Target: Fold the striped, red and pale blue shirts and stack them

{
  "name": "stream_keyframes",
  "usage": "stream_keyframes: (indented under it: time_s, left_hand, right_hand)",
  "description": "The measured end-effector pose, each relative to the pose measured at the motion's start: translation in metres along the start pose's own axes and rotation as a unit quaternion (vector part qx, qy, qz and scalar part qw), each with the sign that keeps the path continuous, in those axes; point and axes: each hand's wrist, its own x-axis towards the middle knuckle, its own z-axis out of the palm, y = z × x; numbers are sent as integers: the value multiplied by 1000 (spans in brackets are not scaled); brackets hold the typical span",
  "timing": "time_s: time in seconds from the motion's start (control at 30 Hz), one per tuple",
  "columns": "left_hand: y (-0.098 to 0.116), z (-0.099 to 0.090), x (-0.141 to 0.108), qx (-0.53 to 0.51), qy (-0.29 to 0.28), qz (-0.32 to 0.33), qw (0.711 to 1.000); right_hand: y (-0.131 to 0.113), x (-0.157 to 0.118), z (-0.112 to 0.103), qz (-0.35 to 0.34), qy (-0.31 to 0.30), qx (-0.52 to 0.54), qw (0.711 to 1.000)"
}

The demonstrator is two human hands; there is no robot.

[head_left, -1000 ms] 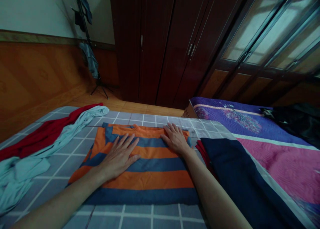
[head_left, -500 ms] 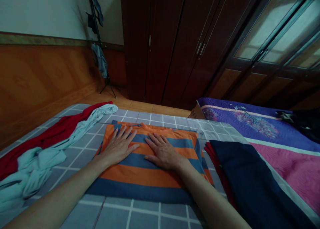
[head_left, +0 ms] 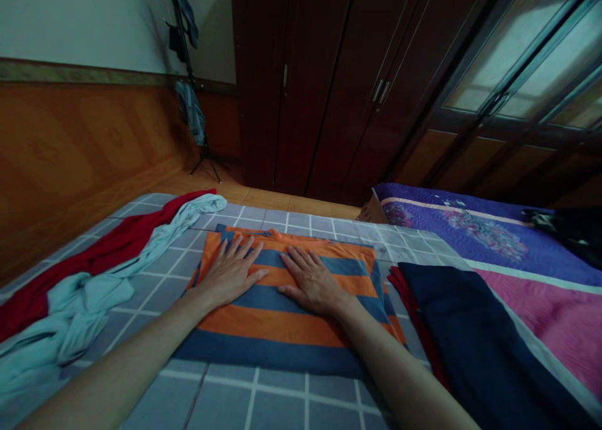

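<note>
The shirt (head_left: 286, 325) is showing matt cloth, the wardrobe (head_left: 355, 79) is showing smooth wood, and its handles (head_left: 384, 92) are gleaming like metal

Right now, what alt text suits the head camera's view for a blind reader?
A person's left hand and right hand lie palm-down on an orange-and-blue striped garment on a grey checked sheet. Red and pale-blue clothes lie to the left, a folded navy garment to the right, a dark wardrobe beyond.
</note>
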Motion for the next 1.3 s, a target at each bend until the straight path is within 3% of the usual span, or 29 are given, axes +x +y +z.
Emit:
stream_keyframes:
  time_s: [0.17,0.23,0.4,0.6,0.67,0.77,0.9,1.0,1.07,1.17,1.3]
  left_hand:
    - [1,-2,1,-3,-10,-2,1000]
    - [1,-2,1,-4,-12,-5,1000]
    - [2,-2,2,4,-13,-7,1000]
    - [1,-1,1,10,-8,1,1000]
    - [1,0,1,9,-6,1,1000]
    - [1,1,1,4,-2,3,1000]
    - [1,-2,0,4,-8,6,1000]
    - [1,-3,0,7,-6,4,1000]
    - [0,-3,0,5,-3,4,1000]
    - [0,-2,1,-3,-9,2,1000]
    - [-1,-2,1,-14,-12,1,1000]
  right_hand:
    - [38,-8,-6,184,28,-62,981]
    - [33,-11,-6,195,40,-70,977]
    - [8,-17,-3,96,14,-42,994]
    - [57,-47,-26,278,8,-90,956]
    - [57,-54,-34,320,17,-104,942]
    - [13,-50,-33,313,32,-105,943]
    - [-82,-34,-11,114,41,-10,993]
    - [-112,-36,1,38,14,41,998]
    - [-101,-53,3,74,2,32,997]
    - [-61,-99,1,173,1,-25,985]
    - [-27,-151,-1,273,38,-85,958]
